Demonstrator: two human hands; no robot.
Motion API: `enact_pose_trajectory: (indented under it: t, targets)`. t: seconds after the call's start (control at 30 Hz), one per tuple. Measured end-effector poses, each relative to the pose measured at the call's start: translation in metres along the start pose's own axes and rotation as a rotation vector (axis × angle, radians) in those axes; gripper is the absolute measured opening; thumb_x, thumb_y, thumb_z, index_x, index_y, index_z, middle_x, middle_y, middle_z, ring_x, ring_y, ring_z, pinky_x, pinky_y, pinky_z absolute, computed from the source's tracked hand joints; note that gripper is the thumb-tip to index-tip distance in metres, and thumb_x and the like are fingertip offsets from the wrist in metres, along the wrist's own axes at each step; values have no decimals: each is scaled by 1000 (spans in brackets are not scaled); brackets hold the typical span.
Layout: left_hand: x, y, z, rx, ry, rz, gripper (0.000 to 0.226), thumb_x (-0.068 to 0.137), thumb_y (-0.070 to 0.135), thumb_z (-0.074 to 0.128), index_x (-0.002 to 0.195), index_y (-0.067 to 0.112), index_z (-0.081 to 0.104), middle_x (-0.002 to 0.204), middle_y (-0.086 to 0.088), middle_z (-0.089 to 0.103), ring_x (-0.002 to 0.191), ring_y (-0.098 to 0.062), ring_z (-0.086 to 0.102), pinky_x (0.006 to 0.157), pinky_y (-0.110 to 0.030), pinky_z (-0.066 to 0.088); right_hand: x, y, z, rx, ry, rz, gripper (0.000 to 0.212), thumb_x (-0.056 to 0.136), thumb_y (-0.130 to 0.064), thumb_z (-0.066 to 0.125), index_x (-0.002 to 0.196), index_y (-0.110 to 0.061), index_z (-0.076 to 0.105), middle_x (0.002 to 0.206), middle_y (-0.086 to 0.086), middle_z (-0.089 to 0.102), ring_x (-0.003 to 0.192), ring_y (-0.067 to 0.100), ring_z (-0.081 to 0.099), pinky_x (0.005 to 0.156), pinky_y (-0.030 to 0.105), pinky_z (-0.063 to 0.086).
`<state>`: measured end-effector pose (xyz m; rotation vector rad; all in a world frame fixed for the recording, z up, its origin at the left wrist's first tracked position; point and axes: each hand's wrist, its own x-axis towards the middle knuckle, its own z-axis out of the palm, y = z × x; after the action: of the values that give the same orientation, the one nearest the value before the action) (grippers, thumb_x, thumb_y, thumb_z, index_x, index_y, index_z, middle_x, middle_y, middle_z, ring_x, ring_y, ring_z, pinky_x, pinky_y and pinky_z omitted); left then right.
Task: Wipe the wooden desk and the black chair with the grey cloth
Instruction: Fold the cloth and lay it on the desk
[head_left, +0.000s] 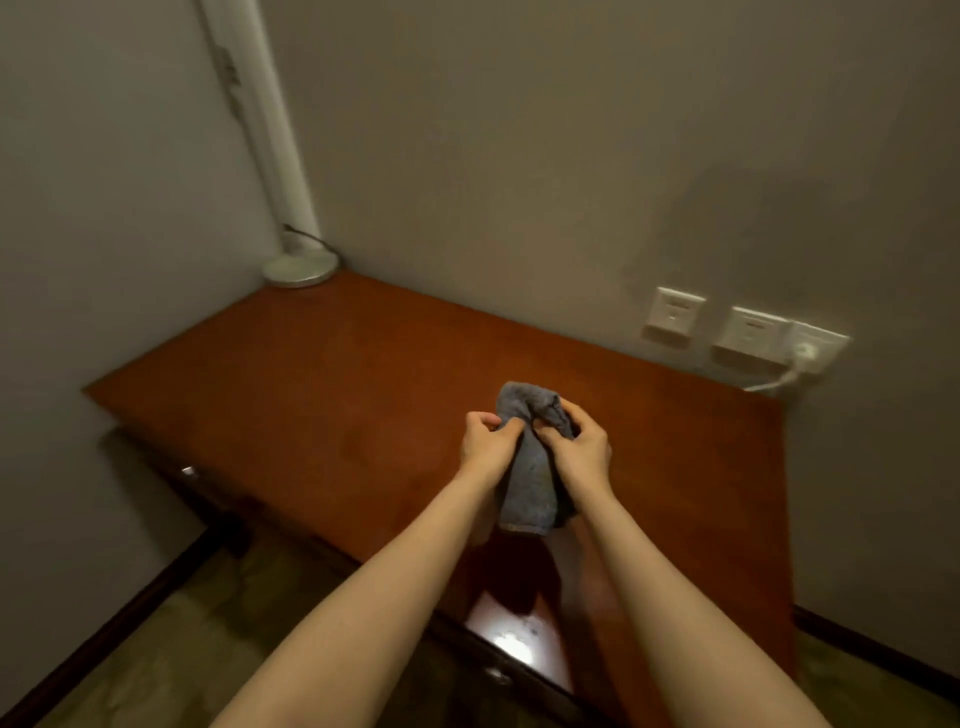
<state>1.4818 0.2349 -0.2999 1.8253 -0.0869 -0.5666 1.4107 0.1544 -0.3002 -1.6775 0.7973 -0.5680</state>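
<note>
The grey cloth (531, 478) hangs bunched between both hands, above the middle of the reddish-brown wooden desk (322, 384). My left hand (485, 441) pinches its upper left edge with curled fingers. My right hand (582, 447) grips the upper right part, fingers curled round the fabric. The cloth's lower end dangles just over the desk top. The black chair is not in view.
A white lamp base (300, 269) with a cable stands in the desk's far left corner. Wall sockets (748, 332) with a white plug and cord sit above the desk's right rear edge. Walls close in on the left and back. Floor lies below the desk's front edge.
</note>
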Motion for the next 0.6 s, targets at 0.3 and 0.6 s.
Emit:
enact_pose_trajectory:
  t: [0.3, 0.6]
  targets:
    - [7, -22, -181, -174, 286, -40, 15, 93, 20, 54, 102, 16, 43, 90, -2, 51, 71, -13, 50, 57, -27, 42, -38, -66, 149, 666, -381, 626, 24, 95, -27, 52, 116, -23, 42, 102, 7, 48, 95, 21, 50, 76, 37, 45]
    - [8, -40, -312, -57, 246, 15, 20, 95, 33, 51, 107, 18, 56, 113, -5, 58, 100, -23, 57, 79, -33, 49, -87, -93, 273, 672, -594, 730, 20, 97, -19, 49, 111, -5, 52, 92, 13, 58, 78, 25, 57, 60, 36, 51]
